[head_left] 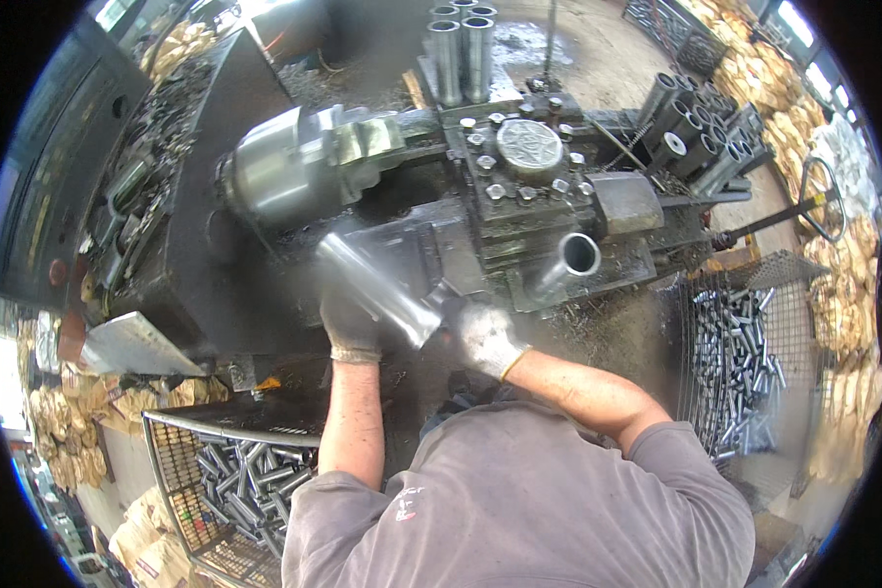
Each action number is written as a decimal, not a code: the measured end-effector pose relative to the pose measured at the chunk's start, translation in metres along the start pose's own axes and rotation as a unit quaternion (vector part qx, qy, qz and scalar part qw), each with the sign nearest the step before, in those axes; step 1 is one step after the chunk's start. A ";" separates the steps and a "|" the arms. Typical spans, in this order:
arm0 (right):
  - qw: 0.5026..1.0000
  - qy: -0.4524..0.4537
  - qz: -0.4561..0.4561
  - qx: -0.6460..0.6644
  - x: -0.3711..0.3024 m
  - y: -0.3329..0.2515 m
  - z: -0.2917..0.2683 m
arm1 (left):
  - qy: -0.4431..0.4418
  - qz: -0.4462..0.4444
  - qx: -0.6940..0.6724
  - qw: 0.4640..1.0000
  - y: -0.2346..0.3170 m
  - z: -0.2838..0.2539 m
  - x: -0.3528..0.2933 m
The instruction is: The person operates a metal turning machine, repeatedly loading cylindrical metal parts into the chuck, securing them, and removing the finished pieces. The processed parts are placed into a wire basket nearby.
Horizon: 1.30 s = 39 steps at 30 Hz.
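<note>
Left hand, greyish-white-gloved (353, 328): fingers wrapped around tilted, shiny silver metal tube (377, 286). Right hand, likewise gloved (485, 335), at tube's lower end; fingers blurred, cannot tell grip. Tube in front of dark metal lathe (416, 243).

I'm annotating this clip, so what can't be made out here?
In the head view:
- Left hand: its fingers are blurred and partly hidden by the tube.
- Small thing by the right hand: too blurred to identify.
- Left wire basket: lower right part behind the grey sleeve.
- Lower-left brown bundles: cut off by the lower edge.
</note>
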State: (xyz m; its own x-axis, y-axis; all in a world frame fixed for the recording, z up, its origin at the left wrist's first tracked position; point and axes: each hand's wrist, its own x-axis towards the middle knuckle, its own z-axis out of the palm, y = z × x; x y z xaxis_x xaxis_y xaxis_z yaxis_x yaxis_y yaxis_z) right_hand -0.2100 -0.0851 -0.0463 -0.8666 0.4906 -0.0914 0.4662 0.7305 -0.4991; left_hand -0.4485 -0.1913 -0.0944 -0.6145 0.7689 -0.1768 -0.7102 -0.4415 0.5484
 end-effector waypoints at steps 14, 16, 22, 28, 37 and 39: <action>0.944 -0.143 0.133 0.268 0.049 -0.064 -0.112 | -0.043 0.048 0.087 0.994 -0.003 0.101 -0.056; 0.943 -0.092 0.149 0.283 0.042 -0.063 -0.117 | -0.137 -0.014 0.028 0.990 0.026 0.111 -0.053; 0.976 0.032 -0.170 0.134 0.060 -0.076 -0.268 | -0.018 0.476 0.870 0.131 0.151 0.138 0.103; 0.906 0.073 -0.206 -0.363 0.206 0.017 -0.319 | -0.019 0.204 0.956 0.211 0.163 0.229 0.139; 0.953 -0.200 -0.122 -0.193 0.304 0.050 -0.227 | -0.047 0.340 0.889 0.303 0.162 0.205 0.138; 0.945 -0.204 -0.101 -0.235 0.310 0.055 -0.222 | -0.051 0.393 0.825 0.403 0.120 0.174 0.078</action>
State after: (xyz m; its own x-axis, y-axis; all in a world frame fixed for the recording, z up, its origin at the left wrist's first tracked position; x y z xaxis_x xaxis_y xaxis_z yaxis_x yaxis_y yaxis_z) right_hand -0.4140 0.2126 0.0892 -0.8979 0.1652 -0.4079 0.2292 0.9668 -0.1128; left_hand -0.5221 -0.1042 0.0995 -0.3505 0.7432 0.5699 0.9366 0.2766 0.2152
